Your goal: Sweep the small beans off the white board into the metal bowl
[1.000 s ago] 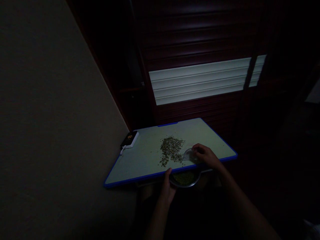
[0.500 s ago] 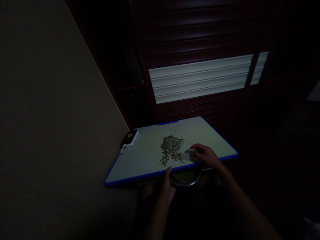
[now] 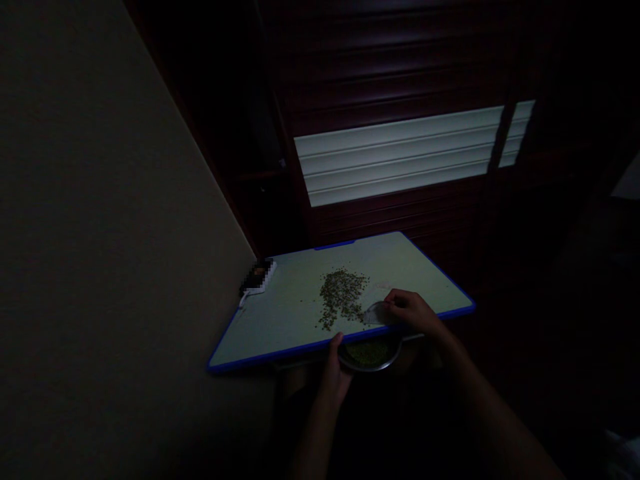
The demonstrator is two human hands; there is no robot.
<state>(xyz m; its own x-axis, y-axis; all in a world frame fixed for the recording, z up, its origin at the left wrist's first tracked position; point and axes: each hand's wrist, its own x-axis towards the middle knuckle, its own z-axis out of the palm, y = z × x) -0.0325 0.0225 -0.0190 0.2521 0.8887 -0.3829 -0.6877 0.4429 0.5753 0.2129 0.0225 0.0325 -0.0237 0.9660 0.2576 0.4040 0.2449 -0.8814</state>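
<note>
A white board with a blue rim [image 3: 295, 313] bears a spread of small dark seeds or beans [image 3: 343, 293], too small to name exactly. Below its near edge is a round metal bowl [image 3: 384, 366] with green grains inside. My left hand [image 3: 336, 370] grips the bowl's left side, thumb up by the board's blue rim; its other fingers are mostly hidden. Over the board, right of the seeds, my right hand [image 3: 407, 309] has its fingers bent together. Beneath them a thin greyish shape [image 3: 375, 313] reaches toward the seeds, perhaps a clear scraper or partly shadow.
A dark and white device [image 3: 257, 277] with a white cable lies on the board's far left corner. A wall [image 3: 125, 267] rises close on the left. Behind the board stands a dark red slatted door [image 3: 400, 80] with a lit band. The room is dim.
My right hand has shifted slightly, its fingers drawn closer together, and the greyish shape beneath it looks darker. My left hand and the bowl stay in place. The seeds look much the same.
</note>
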